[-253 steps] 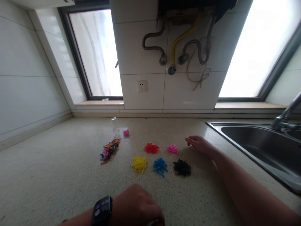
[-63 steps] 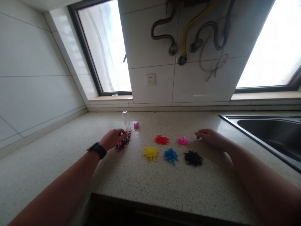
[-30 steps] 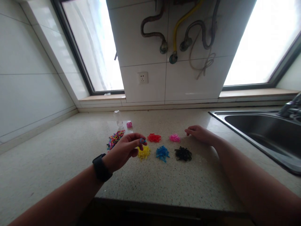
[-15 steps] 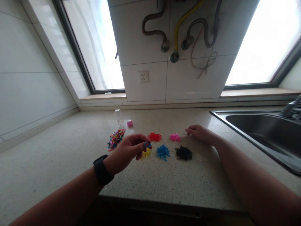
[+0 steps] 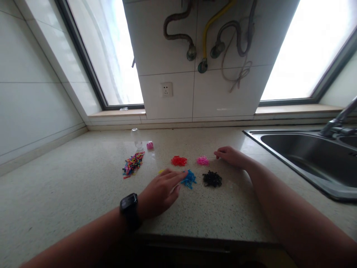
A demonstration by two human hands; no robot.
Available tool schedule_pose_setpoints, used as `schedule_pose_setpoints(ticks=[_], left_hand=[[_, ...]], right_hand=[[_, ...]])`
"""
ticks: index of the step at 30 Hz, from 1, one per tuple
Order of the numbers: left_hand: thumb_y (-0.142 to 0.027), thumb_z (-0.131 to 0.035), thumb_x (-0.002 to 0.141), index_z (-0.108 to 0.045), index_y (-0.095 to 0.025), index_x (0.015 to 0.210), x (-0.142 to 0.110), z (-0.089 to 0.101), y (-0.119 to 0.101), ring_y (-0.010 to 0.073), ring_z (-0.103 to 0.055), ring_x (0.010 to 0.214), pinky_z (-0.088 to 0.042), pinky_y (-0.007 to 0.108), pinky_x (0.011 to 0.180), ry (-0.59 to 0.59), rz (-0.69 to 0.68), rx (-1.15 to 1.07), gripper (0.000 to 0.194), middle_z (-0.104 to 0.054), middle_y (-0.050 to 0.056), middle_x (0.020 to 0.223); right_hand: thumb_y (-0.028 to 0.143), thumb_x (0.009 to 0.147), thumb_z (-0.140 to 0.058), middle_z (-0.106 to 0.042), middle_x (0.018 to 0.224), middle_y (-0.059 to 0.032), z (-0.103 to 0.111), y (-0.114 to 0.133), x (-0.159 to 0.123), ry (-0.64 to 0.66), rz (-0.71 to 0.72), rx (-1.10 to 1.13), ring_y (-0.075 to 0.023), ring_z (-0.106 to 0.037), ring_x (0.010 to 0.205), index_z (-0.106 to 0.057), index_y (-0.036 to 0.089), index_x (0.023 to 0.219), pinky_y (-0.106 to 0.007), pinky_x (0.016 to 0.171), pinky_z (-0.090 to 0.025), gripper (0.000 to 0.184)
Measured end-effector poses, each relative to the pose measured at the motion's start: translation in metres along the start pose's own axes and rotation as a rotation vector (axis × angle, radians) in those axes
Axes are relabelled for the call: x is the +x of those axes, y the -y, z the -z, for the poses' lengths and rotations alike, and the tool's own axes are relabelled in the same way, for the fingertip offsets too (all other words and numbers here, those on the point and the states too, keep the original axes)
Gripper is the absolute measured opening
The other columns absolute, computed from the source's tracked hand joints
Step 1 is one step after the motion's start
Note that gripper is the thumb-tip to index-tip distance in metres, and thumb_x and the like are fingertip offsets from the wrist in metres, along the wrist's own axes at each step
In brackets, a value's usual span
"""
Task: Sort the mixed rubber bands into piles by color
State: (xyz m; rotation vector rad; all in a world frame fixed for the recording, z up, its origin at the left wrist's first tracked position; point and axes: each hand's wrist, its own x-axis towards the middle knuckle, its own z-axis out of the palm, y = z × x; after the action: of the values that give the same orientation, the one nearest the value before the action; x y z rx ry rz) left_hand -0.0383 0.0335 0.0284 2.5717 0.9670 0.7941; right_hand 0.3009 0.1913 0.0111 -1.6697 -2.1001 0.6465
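Note:
My left hand, wearing a black watch, reaches over the pile of blue rubber bands. Its index fingertip is at the blue pile, thumb apart, and no band shows between the fingers. Behind that hand, the yellow rubber bands are mostly hidden. My right hand rests on the counter with fingers curled together, beside the pink rubber bands; whatever is in it is too small to make out. Red rubber bands and black rubber bands lie in separate piles nearby.
A mixed-colour heap of bands lies at left on the speckled counter. Behind it are a clear upturned bottle and a small pink object. A steel sink with a tap is on the right.
My left hand has come down from above the yellow pile to the blue one. The blue band it pinched is no longer seen in its fingers. My right hand stays beside the pink pile.

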Motion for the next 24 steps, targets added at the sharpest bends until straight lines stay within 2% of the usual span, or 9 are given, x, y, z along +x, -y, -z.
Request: schedule_pose_setpoints(ticks=[5,11,17,21,24], left_hand=[[-0.013,-0.049,0.093,-0.038,-0.025,0.152,-0.001,-0.007,0.007,0.0249,-0.051,0.117,-0.041,0.047,0.105,0.044,-0.012,0.135,0.061,-0.058,0.008,0.138],[-0.018,-0.053,0.093,-0.041,-0.025,0.150,-0.004,-0.009,0.010,0.0270,-0.049,0.123,-0.038,0.050,0.106,0.106,-0.020,0.202,0.059,-0.048,0.006,0.151],[-0.012,-0.048,0.093,-0.044,-0.024,0.148,-0.007,-0.011,0.011,0.0256,-0.049,0.124,-0.039,0.049,0.106,0.047,-0.055,0.211,0.057,-0.048,0.008,0.151],[-0.010,-0.051,0.088,-0.047,-0.023,0.144,-0.010,-0.008,0.006,0.0262,-0.050,0.122,-0.039,0.047,0.105,0.073,-0.139,0.214,0.057,-0.050,0.008,0.148],[-0.013,-0.052,0.089,-0.054,-0.022,0.135,-0.014,-0.008,-0.003,0.0238,-0.055,0.114,-0.042,0.041,0.100,0.140,-0.282,0.177,0.047,-0.060,0.007,0.137]], right_hand=[[0.061,0.082,-0.052,-0.046,0.055,0.0011,-0.002,-0.002,0.002,0.007,0.010,-0.022,-0.0133,-0.039,0.053,-0.070,0.016,0.075,-0.029,0.053,-0.030,0.049],[0.062,0.082,-0.051,-0.047,0.056,0.0012,-0.003,-0.004,0.003,0.006,0.007,-0.022,-0.0133,-0.040,0.053,-0.070,0.016,0.076,-0.028,0.054,-0.030,0.050],[0.061,0.082,-0.052,-0.050,0.057,0.0002,-0.003,-0.005,0.002,0.002,0.023,-0.015,-0.0137,-0.042,0.054,-0.071,0.016,0.076,-0.028,0.054,-0.032,0.049],[0.062,0.082,-0.053,-0.051,0.057,-0.0001,-0.003,-0.008,0.004,0.002,0.013,-0.017,-0.0137,-0.042,0.054,-0.072,0.016,0.077,-0.028,0.053,-0.031,0.050],[0.063,0.082,-0.053,-0.050,0.056,-0.0001,-0.003,-0.009,0.005,-0.001,0.022,-0.024,-0.0138,-0.042,0.054,-0.071,0.017,0.075,-0.028,0.053,-0.031,0.051]])
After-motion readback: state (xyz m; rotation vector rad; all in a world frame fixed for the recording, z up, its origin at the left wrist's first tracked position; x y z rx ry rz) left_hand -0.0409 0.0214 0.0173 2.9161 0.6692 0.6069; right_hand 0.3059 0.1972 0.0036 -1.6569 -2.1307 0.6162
